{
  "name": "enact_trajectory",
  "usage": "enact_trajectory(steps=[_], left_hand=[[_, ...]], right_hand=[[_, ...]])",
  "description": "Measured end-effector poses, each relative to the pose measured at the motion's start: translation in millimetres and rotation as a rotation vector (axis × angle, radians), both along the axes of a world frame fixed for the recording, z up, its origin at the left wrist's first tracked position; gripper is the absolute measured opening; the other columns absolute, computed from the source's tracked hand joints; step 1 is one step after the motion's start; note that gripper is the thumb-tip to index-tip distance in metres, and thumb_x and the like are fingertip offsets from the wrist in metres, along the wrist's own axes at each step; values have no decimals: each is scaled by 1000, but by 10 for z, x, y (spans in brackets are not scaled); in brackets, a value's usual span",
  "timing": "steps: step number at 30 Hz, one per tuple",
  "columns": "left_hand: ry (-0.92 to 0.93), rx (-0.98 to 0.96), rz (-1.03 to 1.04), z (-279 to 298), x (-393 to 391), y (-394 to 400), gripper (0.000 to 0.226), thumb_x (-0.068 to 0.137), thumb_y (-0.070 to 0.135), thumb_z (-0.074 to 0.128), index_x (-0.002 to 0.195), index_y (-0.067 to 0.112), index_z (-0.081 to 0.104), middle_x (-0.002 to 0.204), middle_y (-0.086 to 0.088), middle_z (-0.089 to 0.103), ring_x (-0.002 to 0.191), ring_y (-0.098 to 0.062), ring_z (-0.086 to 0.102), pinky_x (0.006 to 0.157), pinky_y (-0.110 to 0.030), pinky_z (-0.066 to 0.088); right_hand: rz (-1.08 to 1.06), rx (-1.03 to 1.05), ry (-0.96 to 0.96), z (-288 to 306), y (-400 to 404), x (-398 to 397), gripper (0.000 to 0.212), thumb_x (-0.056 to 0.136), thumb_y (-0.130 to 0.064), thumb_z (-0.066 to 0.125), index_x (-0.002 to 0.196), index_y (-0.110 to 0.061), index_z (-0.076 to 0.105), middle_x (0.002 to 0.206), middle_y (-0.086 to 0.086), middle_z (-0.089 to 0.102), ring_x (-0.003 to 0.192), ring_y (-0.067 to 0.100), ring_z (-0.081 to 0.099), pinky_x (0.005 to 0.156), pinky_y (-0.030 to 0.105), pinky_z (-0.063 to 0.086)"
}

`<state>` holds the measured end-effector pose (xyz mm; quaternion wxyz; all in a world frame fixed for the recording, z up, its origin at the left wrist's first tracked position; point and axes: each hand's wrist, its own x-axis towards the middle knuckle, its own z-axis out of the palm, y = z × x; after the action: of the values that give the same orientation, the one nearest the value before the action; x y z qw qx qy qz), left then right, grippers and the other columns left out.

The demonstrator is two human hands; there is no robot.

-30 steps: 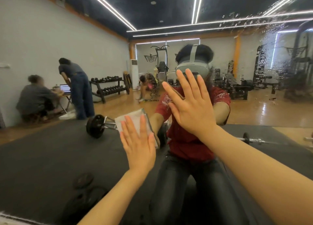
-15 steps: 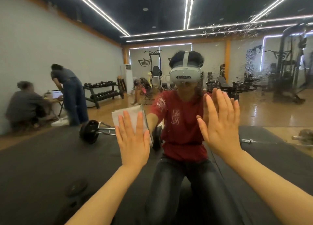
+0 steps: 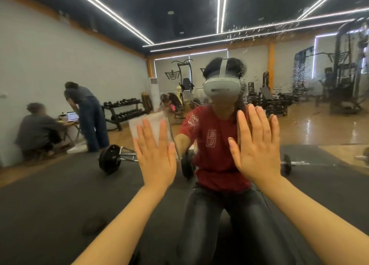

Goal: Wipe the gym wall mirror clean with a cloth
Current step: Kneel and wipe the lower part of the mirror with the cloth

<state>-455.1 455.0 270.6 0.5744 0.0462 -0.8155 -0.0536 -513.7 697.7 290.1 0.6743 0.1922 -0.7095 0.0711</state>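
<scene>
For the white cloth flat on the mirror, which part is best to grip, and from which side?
Judging by its pose, the upper edge of the cloth, from above. It lies spread flat against the mirror under the left hand, whose straight fingers cover its lower part; only the top sticks out free.

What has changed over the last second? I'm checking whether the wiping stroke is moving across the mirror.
The right hand slid rightward across the mirror, from in front of the reflected headset to beside the red shirt. The left hand and the white cloth under it edged up slightly. Nothing was gripped or released. Both hands stay flat and open, the left pressing the cloth on the glass; the droplets at upper right remain.
</scene>
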Motion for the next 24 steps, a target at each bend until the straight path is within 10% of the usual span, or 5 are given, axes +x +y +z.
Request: enact_trajectory(steps=[5,14,24], left_hand=[[-89,-49,26,-768,83,14,69,99,37,29,158,30,-5,164,-11,-15,151,-37,1,118,-54,8],[0,45,9,625,-21,55,60,103,40,19,158,30,-2,165,-12,-11,152,-30,-10,122,-54,1],[-83,-105,33,-107,90,-97,64,100,40,28,158,33,3,166,-12,1,153,-32,-1,120,-57,12]], right_hand=[[2,-2,-3,4,-1,1,65,100,-38,46,152,-2,32,158,23,27,148,36,21,121,55,12],[-20,5,-5,6,0,-1,65,100,-37,46,152,-2,32,159,23,26,149,37,21,121,56,13],[-32,5,-1,2,3,7,64,100,-37,46,152,-1,33,159,22,26,149,36,20,122,55,12]])
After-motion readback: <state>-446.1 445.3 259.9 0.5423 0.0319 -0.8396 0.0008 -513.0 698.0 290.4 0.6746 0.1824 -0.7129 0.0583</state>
